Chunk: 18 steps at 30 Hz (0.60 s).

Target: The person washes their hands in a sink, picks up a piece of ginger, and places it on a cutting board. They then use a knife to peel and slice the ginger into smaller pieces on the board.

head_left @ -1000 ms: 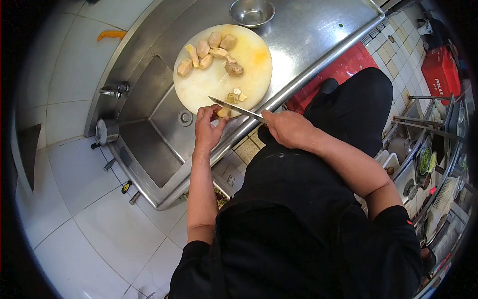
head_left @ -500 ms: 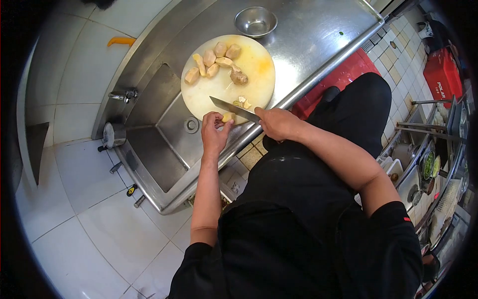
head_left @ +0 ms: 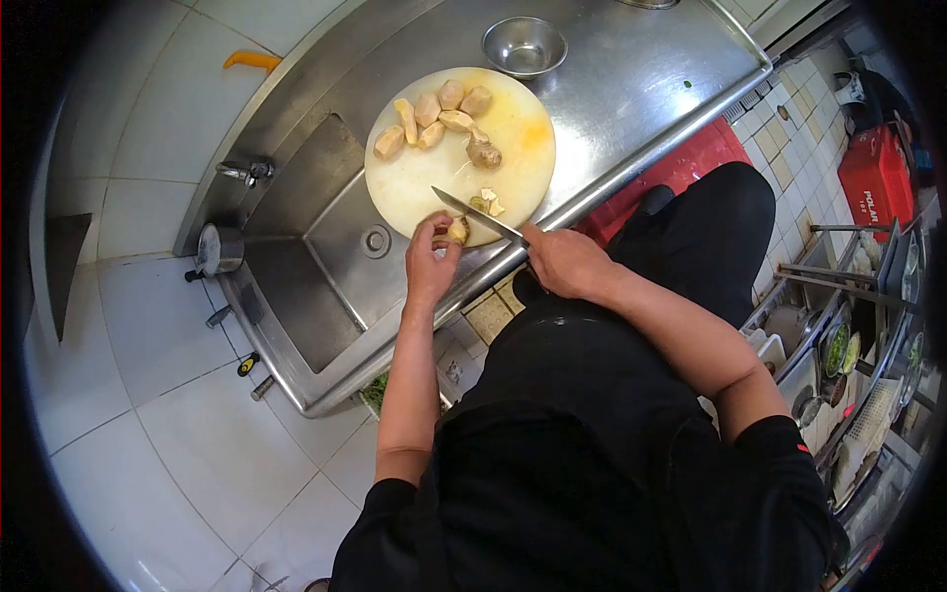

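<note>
My left hand (head_left: 432, 261) pinches a small yellowish piece of ginger (head_left: 459, 231) at the near edge of the round white cutting board (head_left: 404, 192). My right hand (head_left: 570, 261) is closed around the handle of a knife (head_left: 473, 212). Its blade lies over the board, just beyond the held piece, with the tip pointing away to the left. Small trimmings (head_left: 491, 203) lie right beside the blade. Farther back on the board are several peeled, pale chunks (head_left: 428, 107) and a knobby, partly brown-skinned ginger piece (head_left: 483, 152).
A steel bowl (head_left: 525, 47) stands behind the board on the steel counter (head_left: 631, 99). To the left are a sink basin (head_left: 306, 286), a tap (head_left: 244, 173) and a metal pot (head_left: 219, 250). An orange-handled tool (head_left: 252, 61) lies by the wall. Loaded shelves (head_left: 829, 335) stand at right.
The view has shifted slightly. The held piece has been turned in my left fingers, now showing a browner side. The knife blade has moved a little and stays near the trimmings.
</note>
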### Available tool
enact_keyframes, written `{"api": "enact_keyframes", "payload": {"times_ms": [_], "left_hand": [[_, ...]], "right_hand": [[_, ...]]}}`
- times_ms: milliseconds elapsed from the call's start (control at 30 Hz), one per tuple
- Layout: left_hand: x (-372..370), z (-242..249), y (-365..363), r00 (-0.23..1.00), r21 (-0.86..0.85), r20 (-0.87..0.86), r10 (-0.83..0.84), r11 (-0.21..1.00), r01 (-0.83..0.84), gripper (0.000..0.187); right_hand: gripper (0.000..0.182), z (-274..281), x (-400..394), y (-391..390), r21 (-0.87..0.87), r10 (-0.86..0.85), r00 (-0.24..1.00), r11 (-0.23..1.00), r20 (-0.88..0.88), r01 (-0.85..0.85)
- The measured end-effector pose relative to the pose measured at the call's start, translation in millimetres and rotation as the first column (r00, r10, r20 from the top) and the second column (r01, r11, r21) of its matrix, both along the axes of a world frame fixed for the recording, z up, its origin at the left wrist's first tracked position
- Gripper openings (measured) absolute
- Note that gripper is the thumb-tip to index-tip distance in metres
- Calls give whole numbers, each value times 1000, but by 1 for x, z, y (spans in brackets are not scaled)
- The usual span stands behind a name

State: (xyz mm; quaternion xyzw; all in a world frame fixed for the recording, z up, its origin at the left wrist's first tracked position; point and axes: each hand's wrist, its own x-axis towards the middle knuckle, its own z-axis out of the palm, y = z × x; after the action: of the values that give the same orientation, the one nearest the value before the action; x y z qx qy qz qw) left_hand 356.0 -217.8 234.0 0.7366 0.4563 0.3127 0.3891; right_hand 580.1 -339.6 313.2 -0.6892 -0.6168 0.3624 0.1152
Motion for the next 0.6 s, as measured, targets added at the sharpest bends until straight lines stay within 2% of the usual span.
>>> {"api": "enact_keyframes", "payload": {"times_ms": [67, 200, 267, 367, 467, 600], "left_hand": [[-3, -3, 4, 998, -191, -9, -63, 980, 60, 35], [6, 3, -4, 1000, -107, -13, -11, 994, 10, 34], [9, 4, -7, 995, -98, -86, 43, 994, -52, 33], [15, 11, -12, 989, -109, -108, 99, 988, -111, 34], [13, -7, -13, 986, -63, -73, 147, 986, -152, 34], [14, -7, -16, 986, -76, -35, 166, 983, -168, 34]], "right_hand": [[22, -2, -2, 3, 10, 24, 1000, 1000, -12, -24], [23, 2, -4, 7, 41, 46, 999, 998, 8, -47], [18, 4, -5, 0, 148, 46, 996, 987, 82, -58], [18, 14, -3, -10, 173, 73, 983, 980, 171, -103], [26, 21, 1, -23, 144, 112, 975, 979, 194, -141], [27, 27, 2, -34, 176, 112, 973, 973, 200, -148]]}}
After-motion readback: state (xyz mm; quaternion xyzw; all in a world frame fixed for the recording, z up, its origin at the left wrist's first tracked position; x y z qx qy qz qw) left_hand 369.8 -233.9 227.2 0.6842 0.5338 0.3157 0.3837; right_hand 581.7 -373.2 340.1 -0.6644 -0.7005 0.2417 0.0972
